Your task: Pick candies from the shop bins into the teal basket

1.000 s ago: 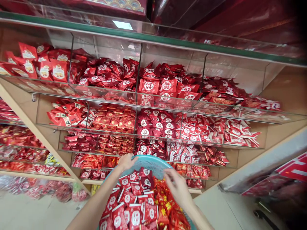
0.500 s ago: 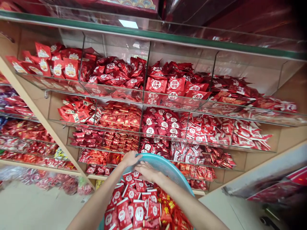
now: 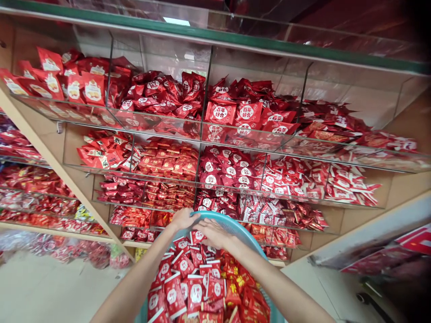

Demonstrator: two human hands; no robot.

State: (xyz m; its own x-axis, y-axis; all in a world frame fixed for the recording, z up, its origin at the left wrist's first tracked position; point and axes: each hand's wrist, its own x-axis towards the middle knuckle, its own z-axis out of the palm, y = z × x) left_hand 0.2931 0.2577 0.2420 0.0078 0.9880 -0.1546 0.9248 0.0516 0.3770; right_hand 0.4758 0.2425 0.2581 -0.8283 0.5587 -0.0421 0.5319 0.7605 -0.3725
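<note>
A blue plastic basket [image 3: 247, 233] full of small red packets is low in the middle of the view. Its far rim is touched by my left hand [image 3: 182, 220], whose fingers bend over the edge. My right hand [image 3: 213, 233] reaches inside, just below that rim, fingers closed around a small red packet [image 3: 197, 237] with a white round label; part of it is hidden by the fingers. Below both hands lie more red packets with white labels [image 3: 195, 289]. Red-and-gold packets [image 3: 232, 294] fill the basket's right side.
Ahead, a tiered display shelf [image 3: 161, 125] with clear fronts and dividers holds many red packets in separate compartments. A slanting wooden panel [image 3: 63, 163] parts it from another shelf at left. Bagged goods [image 3: 97, 253] sit on the pale floor [image 3: 63, 287].
My right hand has closed on a packet near the far rim and shifted slightly right. My left hand stays at the rim. The view has tilted slightly, raising the upper shelves.
</note>
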